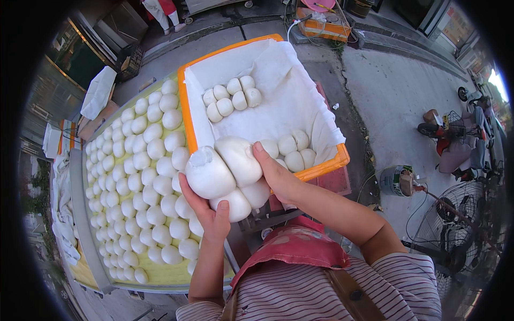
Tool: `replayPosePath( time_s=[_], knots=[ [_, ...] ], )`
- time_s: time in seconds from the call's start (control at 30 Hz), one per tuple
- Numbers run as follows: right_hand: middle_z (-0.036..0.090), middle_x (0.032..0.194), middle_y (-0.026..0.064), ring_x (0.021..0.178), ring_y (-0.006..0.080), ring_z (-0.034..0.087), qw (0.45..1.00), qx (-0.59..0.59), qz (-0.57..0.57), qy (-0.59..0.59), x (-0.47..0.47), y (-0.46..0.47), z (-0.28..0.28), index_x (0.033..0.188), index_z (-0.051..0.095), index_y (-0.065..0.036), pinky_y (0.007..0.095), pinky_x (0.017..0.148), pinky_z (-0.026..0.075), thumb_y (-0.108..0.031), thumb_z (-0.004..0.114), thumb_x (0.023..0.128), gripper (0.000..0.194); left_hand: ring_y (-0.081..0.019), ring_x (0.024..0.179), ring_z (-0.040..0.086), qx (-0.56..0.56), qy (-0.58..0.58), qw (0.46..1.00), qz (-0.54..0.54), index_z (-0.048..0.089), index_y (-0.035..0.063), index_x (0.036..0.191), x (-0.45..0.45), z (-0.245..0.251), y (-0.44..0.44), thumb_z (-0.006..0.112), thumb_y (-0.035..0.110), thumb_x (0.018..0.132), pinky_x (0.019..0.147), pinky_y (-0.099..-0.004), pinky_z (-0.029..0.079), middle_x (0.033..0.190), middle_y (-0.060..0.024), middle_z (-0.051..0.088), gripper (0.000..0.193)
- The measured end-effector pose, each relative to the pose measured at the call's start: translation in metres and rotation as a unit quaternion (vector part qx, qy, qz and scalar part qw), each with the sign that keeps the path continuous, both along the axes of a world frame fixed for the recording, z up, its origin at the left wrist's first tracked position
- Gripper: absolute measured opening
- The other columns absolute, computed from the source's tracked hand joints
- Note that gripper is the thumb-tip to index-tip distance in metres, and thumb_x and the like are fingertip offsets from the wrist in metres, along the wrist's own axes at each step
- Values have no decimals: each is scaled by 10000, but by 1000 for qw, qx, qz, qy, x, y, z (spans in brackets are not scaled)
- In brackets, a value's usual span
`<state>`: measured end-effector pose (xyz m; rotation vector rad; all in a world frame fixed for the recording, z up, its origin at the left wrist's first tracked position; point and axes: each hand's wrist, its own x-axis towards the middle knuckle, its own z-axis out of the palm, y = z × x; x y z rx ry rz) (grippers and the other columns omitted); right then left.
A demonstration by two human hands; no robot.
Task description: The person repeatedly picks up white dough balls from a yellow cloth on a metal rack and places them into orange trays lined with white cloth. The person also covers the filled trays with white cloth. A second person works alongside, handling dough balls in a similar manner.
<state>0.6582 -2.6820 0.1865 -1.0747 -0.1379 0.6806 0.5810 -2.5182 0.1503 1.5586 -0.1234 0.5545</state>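
A cluster of several white steamed buns (231, 174), pressed together, is held up between my left hand (211, 214) at its lower left and my right hand (277, 172) at its right side. One bun has a rough patch on its surface. Behind it stands an orange-rimmed box (184, 100) lined with white cloth (277, 104). Inside, one group of buns (233, 98) rests near the upper left, another (297, 150) near the lower right, partly hidden by my right hand. To the left, rows of separate buns (148, 196) lie on a yellowish cloth on a large tray.
The tray's metal edge (86, 224) runs down the left. A person (162, 14) stands at the top left. An orange box with a pink basin (321, 24) is at the top. A bucket (395, 180), a wire fan guard (453, 224) and parked scooters (457, 132) stand right.
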Motion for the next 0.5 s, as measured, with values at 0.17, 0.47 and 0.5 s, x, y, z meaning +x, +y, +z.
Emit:
replayPosePath(
  time_s=[0.17,0.47,0.5],
  knots=[
    [472,1454,163,1323,255,457,994,-81,-68,-24,162,-9,-42,1482,400,7,346,1137,319,-642,269,1028,803,-297,1438,322,-50,43,998,9,38,67,1599,164,-29,-29,586,115,968,1180,-428,263,1588,-197,247,837],
    [439,1477,253,1373,394,427,885,-380,-198,-183,373,-51,-118,1531,268,-10,435,1123,344,-544,404,1015,755,-255,1443,342,-369,250,882,-155,266,99,1568,441,-171,-82,257,588,1055,1181,-389,312,1580,-105,338,708],
    [436,1475,269,1367,435,427,870,-407,-204,-188,389,-53,-133,1535,254,-26,463,1107,360,-520,418,1010,739,-253,1444,342,-380,267,872,-156,271,91,1566,457,-182,-91,261,591,1053,1183,-389,312,1582,-106,339,716]
  ],
)
